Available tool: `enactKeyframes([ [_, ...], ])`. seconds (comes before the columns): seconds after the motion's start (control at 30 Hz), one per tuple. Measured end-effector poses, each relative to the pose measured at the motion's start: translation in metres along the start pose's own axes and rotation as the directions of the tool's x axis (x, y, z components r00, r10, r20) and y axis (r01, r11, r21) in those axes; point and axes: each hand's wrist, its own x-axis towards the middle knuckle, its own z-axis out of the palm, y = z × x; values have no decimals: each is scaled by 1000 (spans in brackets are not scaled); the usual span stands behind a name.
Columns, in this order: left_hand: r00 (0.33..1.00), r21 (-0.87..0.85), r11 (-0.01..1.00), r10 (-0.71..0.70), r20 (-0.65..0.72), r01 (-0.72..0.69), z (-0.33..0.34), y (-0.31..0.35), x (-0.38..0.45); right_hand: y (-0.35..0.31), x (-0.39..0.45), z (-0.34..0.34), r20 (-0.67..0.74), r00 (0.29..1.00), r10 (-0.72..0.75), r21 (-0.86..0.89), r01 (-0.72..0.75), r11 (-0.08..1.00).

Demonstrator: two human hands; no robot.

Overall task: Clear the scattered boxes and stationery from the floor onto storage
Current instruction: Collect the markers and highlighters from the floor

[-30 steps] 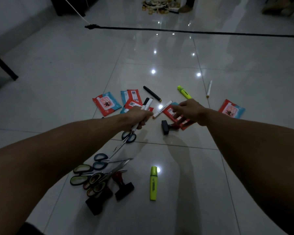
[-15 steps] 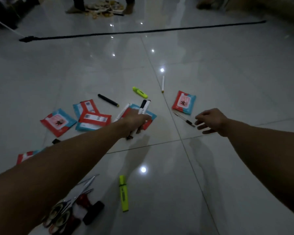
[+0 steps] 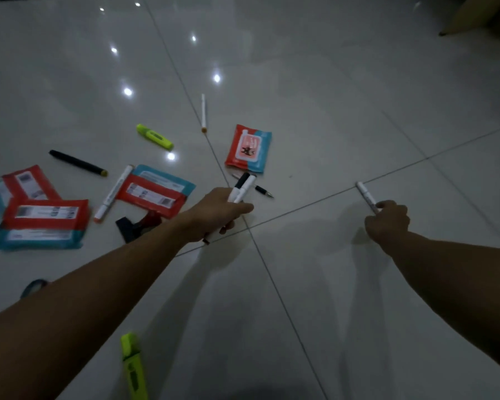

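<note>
Right hand: the right hand is down at the floor, fingers curled round the near end of a white marker.
Marker axis: its long axis runs away from the person and slightly leftward, the free end lying on the grout line where the tile corners meet, the near end hidden under the fingers.
Lift call: most of the length sticks out beyond the grip, so the far tip will likely droop as the marker comes up; whether it is already off the tile cannot be told.
Left hand: the left hand is wrapped round two markers, one black-capped, one white, their caps pointing up and away.
Nearest next: a small dark pen lies just beyond the left knuckles, beside the red-and-blue packet; the left hand is clearly the closer one.
Further left: more packets, a yellow highlighter, a black marker.
Storage: not identifiable in view.
</note>
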Motion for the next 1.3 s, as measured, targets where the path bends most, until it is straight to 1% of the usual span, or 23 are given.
enactKeyframes([
  [0.07, 999, -52, 998, -24, -36, 22, -2, -6, 11, 10, 14, -1, 7, 1000, -20, -83, 21, 996],
  [0.13, 995, -79, 996, -47, -89, 40, -4, -10, 18, 18, 27, 3, 45, 999, -8, -150, 15, 989],
  [0.2, 992, -94, 994, -66, -105, 56, -5, -12, 22, 22, 35, 12, 60, 998, 17, -194, -5, 981],
  [0.27, 991, -126, 990, -77, -106, 63, -5, -12, 22, 18, 38, 23, 38, 998, 53, -235, -43, 971],
  [0.33, 990, -159, 985, -85, -116, 66, -5, -11, 20, 11, 39, 31, 12, 997, 81, -257, -75, 964],
  [0.43, 984, -279, 957, -114, -140, 72, -4, -10, 20, 2, 44, 37, 8, 999, 43, -210, -40, 977],
  [0.53, 972, -441, 894, -164, -170, 74, -3, -8, 23, -19, 41, 44, 29, 991, -130, -87, 133, 987],
  [0.63, 960, -546, 836, -195, -201, 56, -1, -10, 24, -57, 22, 53, 103, 947, -304, 10, 304, 953],
  [0.7, 953, -594, 802, -222, -206, 59, -3, -14, 22, -88, 6, 66, 181, 879, -441, -5, 449, 893],
  [0.77, 950, -644, 762, -243, -196, 62, -8, -18, 18, -118, -9, 82, 226, 796, -561, -13, 578, 816],
  [0.83, 944, -690, 722, -265, -197, 58, -17, -21, 14, -142, -21, 100, 265, 726, -634, -15, 661, 750],
  [0.9, 931, -697, 715, -289, -224, 54, -31, -27, 10, -157, -30, 115, 295, 679, -672, -82, 719, 691],
  [0.97, 915, -676, 735, -306, -264, 51, -47, -34, 8, -164, -36, 127, 277, 676, -683, -105, 728, 678],
  [1.03, 902, -642, 765, -311, -299, 51, -62, -43, 4, -168, -40, 133, 260, 693, -672, -103, 712, 694],
  [1.1, 894, -625, 779, -316, -318, 53, -74, -51, 1, -173, -44, 135, 280, 703, -653, -102, 699, 708],
  [1.13, 894, -627, 777, -315, -317, 52, -78, -53, -1, -176, -45, 136, 305, 704, -641, -68, 687, 723],
  [1.17, 893, -627, 777, -316, -319, 51, -81, -53, -3, -181, -49, 135, 333, 700, -631, 0, 670, 743],
  [1.23, 883, -637, 770, -328, -336, 44, -84, -52, -4, -194, -62, 131, 416, 668, -617, 214, 587, 781],
  [1.27, 877, -652, 757, -340, -339, 41, -85, -52, -3, -202, -71, 128, 475, 639, -605, 313, 520, 795],
  [1.3, 876, -671, 740, -350, -332, 41, -84, -51, -2, -211, -81, 124, 540, 602, -588, 373, 455, 808],
])
